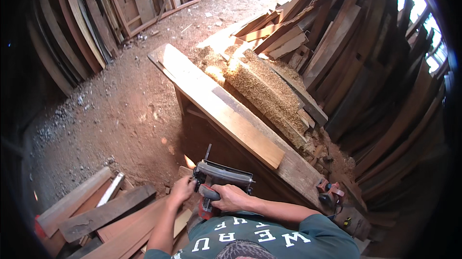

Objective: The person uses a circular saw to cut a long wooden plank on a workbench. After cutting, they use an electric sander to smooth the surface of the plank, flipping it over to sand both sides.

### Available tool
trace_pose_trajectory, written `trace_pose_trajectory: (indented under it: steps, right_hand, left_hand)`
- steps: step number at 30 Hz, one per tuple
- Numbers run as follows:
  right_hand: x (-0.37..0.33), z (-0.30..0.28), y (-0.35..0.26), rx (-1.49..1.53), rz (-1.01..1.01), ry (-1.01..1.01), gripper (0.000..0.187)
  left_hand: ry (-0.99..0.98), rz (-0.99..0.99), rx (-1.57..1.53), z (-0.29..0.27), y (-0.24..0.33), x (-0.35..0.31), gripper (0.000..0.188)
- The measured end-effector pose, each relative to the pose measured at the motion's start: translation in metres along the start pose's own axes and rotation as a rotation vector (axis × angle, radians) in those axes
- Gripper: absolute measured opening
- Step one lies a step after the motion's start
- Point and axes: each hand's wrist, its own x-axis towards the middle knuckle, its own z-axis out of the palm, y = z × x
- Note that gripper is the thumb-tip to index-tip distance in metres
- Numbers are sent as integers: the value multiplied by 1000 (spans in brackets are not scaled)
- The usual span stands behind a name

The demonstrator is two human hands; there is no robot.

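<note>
Both hands are gripping a heavy, rigid power planer (222, 178): right hand (230, 197) wrapping its red handle, left hand (182, 190) steadying its side.

Person in a dark teal T-shirt, seen from above

The T-shirt (269, 239) is a deep blue-green with short sleeves that end above the elbows, leaving both forearms bare. Large white block lettering curves across its chest, near the bottom edge. The left hand (182, 190) and right hand (231, 197) wear no gloves, rings or watch. Dark hair shows at the very bottom.
</note>
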Motion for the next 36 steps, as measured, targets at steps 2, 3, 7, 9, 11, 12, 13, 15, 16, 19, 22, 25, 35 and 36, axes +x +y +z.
trace_pose_trajectory:
  steps: [2,3,7,9,11,12,13,15,16,19,22,25,35,36]
  right_hand:
    - [-7,-9,-14,-7,35,7,44]
    - [-10,-7,-17,-13,33,22,44]
    - [-14,6,-21,-67,-10,147,44]
    - [-13,9,-27,-49,-3,164,45]
    - [-12,15,-29,-48,-44,175,47]
    - [-19,15,-31,-44,-30,200,49]
    - [-20,21,-35,-29,9,169,49]
    - [-11,27,-38,-32,28,172,50]
    - [-10,30,-39,-46,31,196,50]
    - [-3,30,-39,-88,50,144,46]
    - [6,33,-44,-136,51,107,43]
    - [17,33,-56,-132,104,22,45]
    - [40,42,-68,-106,128,-106,43]
    - [42,43,-67,-111,116,-108,43]
  left_hand:
    - [86,85,88,13,10,6,32]
    - [130,122,148,11,17,3,31]
    - [163,158,390,-1,40,9,33]
    - [228,124,510,5,26,12,33]
    - [257,145,506,5,12,18,32]
    - [284,297,538,2,30,14,34]
    - [340,298,441,6,16,19,36]
    - [169,107,462,-3,22,23,41]
    - [185,79,424,3,19,21,42]
    - [323,118,363,13,11,9,48]
    - [209,-63,204,10,8,-4,49]
    - [207,-226,-36,-1,3,-19,53]
    - [440,-152,-77,9,-25,-40,39]
    - [450,-187,-81,10,-27,-37,38]
